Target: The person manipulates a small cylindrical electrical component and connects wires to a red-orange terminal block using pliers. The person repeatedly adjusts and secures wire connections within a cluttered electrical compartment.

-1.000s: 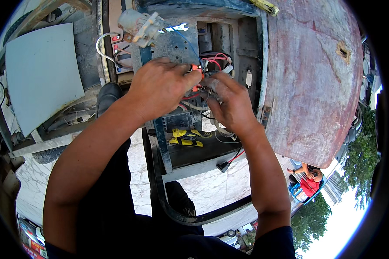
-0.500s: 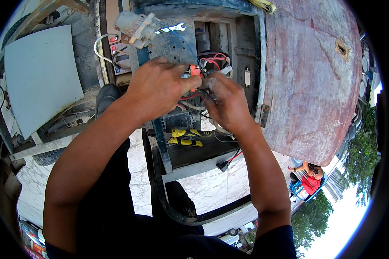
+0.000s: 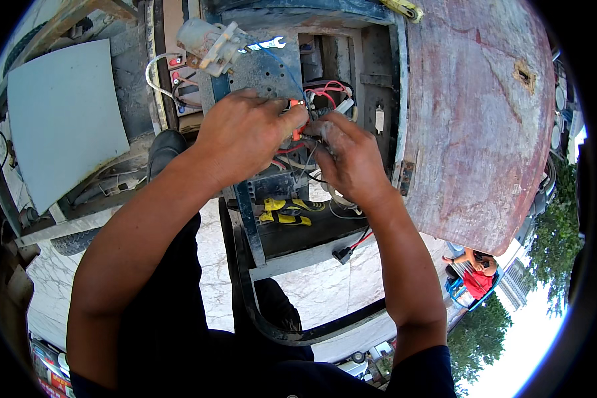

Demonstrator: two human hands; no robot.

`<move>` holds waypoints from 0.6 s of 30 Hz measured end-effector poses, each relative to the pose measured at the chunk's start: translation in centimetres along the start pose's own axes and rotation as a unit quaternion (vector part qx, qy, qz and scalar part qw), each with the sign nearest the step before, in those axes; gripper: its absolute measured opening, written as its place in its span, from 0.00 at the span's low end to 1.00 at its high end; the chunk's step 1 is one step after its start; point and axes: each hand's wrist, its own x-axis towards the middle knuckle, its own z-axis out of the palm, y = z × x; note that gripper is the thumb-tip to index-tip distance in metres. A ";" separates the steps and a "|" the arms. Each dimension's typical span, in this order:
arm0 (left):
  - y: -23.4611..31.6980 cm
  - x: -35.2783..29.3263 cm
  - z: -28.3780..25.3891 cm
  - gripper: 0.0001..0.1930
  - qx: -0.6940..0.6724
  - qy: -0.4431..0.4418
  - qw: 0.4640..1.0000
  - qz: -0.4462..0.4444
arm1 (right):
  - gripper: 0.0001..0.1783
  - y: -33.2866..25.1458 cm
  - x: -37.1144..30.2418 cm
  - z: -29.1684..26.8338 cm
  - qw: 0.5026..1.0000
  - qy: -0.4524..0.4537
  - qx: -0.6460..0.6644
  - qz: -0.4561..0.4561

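Note:
My left hand [image 3: 249,136] is closed on a small orange block [image 3: 296,134], which looks like an electrical part. Its thumb and fingers cover most of the block. Close beside it, my right hand [image 3: 351,152] pinches a thin black wire [image 3: 315,138] at the block's right side; the fingertips partly hide the wire's end. Red wires [image 3: 330,89] loop behind the fingers, and a blue wire [image 3: 286,65] runs up and left from there. Two yellow-and-black pliers [image 3: 288,205] lie below the hands on a dark shelf [image 3: 312,237].
Above my left hand are a grey motor-like housing [image 3: 209,45] and an open-ended wrench [image 3: 266,44]. A worn reddish panel [image 3: 474,119] stands at the right. A pale sheet [image 3: 66,119] lies at the left. A black connector [image 3: 341,255] hangs by the shelf edge. Another person [image 3: 479,265] sits in the distance.
My left thumb has shifted over the orange block, so less of it shows. The right fingers have moved slightly at the wire. Both arms stay nearly in place.

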 end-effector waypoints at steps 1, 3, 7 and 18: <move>0.0 0.0 0.0 0.25 0.001 -0.001 1.000 -0.002 | 0.15 -0.2 0.0 -0.2 1.000 0.003 -0.001 0.002; 0.1 0.0 0.0 0.25 0.001 -0.001 1.000 -0.005 | 0.15 -0.2 0.0 -0.1 1.000 0.005 0.007 0.007; 0.1 0.1 0.0 0.24 0.002 -0.009 1.000 -0.006 | 0.16 0.2 -0.2 0.5 1.000 -0.001 0.001 0.009; 0.3 0.2 0.0 0.22 -0.010 0.005 1.000 -0.007 | 0.16 0.2 -0.3 0.7 1.000 -0.001 0.000 0.014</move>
